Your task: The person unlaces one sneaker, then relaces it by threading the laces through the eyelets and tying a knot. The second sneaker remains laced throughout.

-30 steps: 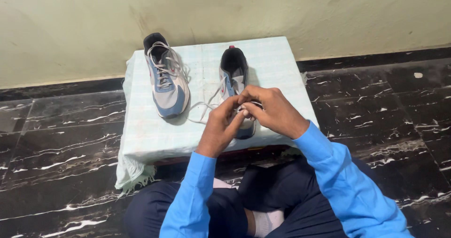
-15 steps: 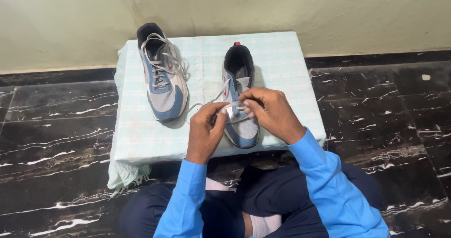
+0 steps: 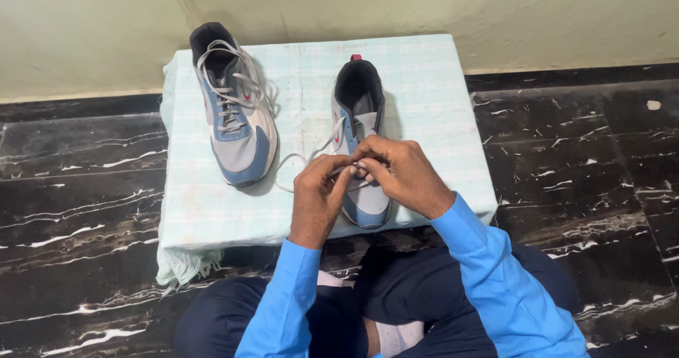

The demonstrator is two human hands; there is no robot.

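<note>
Both arms reach forward from the near edge, sleeved in bright blue to the wrists, and converge toward the middle. The left hand (image 3: 320, 192) is raised with its back to the camera, fingers curled and thumb and forefinger pinched together. The right hand (image 3: 397, 174) comes in from the right, knuckles up, fingers bent inward, its fingertips (image 3: 362, 166) meeting those of the left hand.

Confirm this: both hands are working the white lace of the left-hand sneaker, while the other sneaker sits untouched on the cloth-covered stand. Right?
Not quite. In the head view the left hand and right hand pinch the white lace of the right-hand sneaker. The left-hand sneaker sits untouched on the cloth-covered stand.
</note>
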